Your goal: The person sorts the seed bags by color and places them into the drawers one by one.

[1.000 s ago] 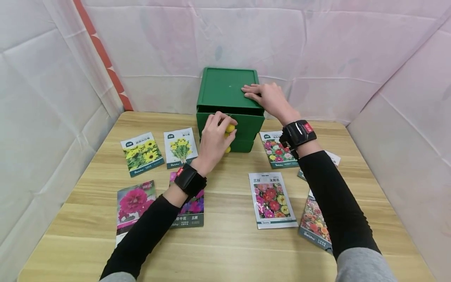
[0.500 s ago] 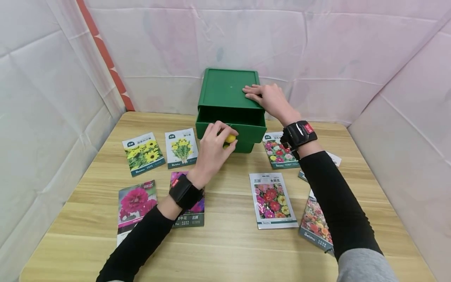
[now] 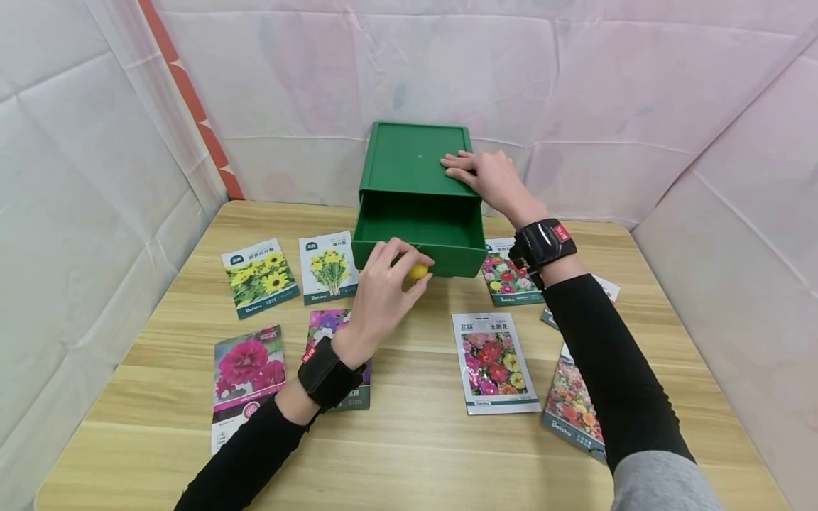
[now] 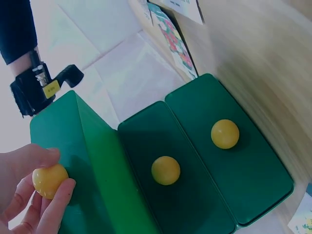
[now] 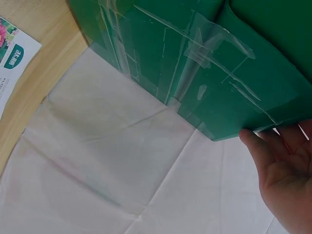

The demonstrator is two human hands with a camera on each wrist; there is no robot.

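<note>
Head view: drawer (image 3: 418,238) mouth toward person

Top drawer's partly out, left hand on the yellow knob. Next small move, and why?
Probably pull a little further out. The left hand pinches the yellow knob of the top drawer, whose open bin shows nothing inside, while the right hand lies flat on the green cabinet, bracing it. Seed packets lie all around on the table.

seed packet (image 3: 573,405) partly behind right sleeve, lower drawers hidden by open drawer (image 3: 418,240)
</note>
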